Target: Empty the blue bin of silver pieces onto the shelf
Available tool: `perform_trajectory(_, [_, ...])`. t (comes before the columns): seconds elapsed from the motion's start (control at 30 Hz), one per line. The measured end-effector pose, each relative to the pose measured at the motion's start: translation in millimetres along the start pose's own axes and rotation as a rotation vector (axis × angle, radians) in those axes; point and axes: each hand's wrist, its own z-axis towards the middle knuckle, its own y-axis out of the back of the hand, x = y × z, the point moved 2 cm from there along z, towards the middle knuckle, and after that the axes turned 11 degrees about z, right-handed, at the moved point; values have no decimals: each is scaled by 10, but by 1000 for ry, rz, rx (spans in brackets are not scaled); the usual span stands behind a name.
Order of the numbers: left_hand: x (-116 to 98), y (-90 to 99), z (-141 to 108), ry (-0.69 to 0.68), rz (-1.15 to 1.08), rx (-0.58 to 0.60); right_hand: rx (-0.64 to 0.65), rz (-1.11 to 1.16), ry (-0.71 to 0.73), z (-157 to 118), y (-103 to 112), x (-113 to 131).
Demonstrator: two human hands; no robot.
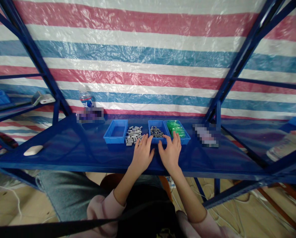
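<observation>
Resting flat on the desk [63, 148], both hands sit side by side near centre, fingers spread wide, nothing gripped. Left hand [142, 154]: fingertips at the edge of the loose pile of grey metal pieces [133, 135], which lies at its 11 o'clock; touching or just short, can't tell. Right hand [171, 153]: fingertips on or against the near rim of the blue tray of dark small parts [157, 132] at its 11 o'clock.

Layout: empty blue tray [115, 131] at 9 o'clock of the grey pile, just beside it. Tray of green parts [177, 129] at 3 o'clock of the dark-parts tray, walls touching. Water bottle [85, 98] far back at 10 o'clock, white oval object [33, 150] well off at 9 o'clock.

Risks, as I read it:
- Grey pile is loose on bare desk, no wall around it. A sideways sweep of the left hand scatters pieces, and some could roll off the front edge.
- Right fingers on the rim: a downward push could tip or shove that tray into the green one and mix the parts.
- Parts are tiny, so a pinch may pick up several or drop one.
</observation>
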Motion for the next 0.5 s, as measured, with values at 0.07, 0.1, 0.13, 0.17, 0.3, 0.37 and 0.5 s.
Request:
perform_trajectory(0.07, [10,7,6,19,1,-14,5,21,9,-1,7,5])
perform_trajectory(0.1, [17,10,8,33,-4,-25,10,33,18,-2,11,10])
perform_trajectory(0.13, [25,14,11,48,-14,-38,17,46,29,-3,17,16])
perform_trajectory(0.17, [33,18,12,65,-32,-52,22,60,40,-4,23,23])
perform_trajectory(0.3, [63,30,16,112,-124,-99,58,141,85,-3,39,45])
perform_trajectory(0.37, [77,29,17,121,-152,-112,99,210,93,0,33,44])
perform_trajectory(0.5, [111,19,16,142,-207,-136,157,362,64,14,10,16])
